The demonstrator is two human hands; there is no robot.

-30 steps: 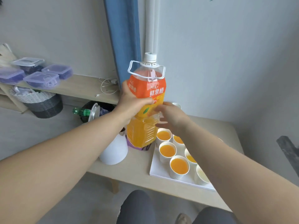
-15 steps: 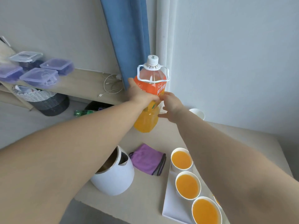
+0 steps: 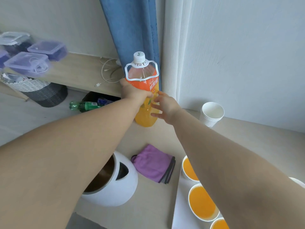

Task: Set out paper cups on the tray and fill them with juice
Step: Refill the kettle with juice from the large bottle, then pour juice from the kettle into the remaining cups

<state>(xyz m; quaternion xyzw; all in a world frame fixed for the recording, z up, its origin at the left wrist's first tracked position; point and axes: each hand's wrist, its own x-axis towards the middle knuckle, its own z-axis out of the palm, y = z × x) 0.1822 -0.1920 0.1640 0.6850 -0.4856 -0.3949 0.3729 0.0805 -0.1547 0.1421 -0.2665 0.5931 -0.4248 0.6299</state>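
Left hand (image 3: 134,94) grips juice bottle (image 3: 146,96); right hand (image 3: 165,105) beside.

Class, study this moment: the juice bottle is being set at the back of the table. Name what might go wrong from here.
1. The juice bottle stands near the table's back corner, gripped by the left hand; let go carelessly, it may topple.
2. The right forearm reaches over the filled paper cups on the tray; drawing it back low might knock them and spill juice.
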